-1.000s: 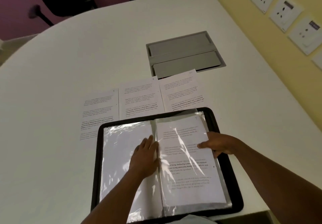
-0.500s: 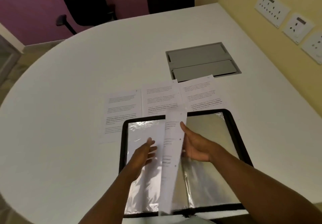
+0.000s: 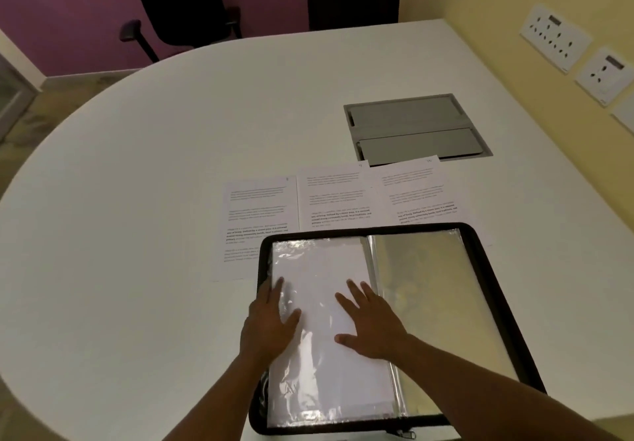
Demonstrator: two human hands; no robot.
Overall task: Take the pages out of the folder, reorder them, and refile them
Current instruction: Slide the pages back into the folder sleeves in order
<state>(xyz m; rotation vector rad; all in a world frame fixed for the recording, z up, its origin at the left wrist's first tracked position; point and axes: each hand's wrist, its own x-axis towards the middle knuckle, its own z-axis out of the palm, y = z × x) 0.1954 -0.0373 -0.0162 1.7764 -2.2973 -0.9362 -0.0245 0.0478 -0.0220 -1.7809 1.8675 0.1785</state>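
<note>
One black folder (image 3: 487, 276) lies open on the white table (image 3: 137, 234), three printed pages (image 3: 334, 197) in a row just behind it. Left hand (image 3: 271, 320) and right hand (image 3: 372, 322) press flat, fingers spread, on the left plastic sleeve (image 3: 319, 269). One grey hatch (image 3: 415, 128); yellow wall, two sockets (image 3: 554, 37).

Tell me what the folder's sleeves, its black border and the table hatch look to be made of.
Sleeves: thin clear plastic film, glossy, by the wrinkles and glare.
Black border: probably fabric or soft plastic, matte; a zip pull shows at its near edge.
Table hatch: grey, matte, likely brushed metal or plastic; cannot tell which.
</note>
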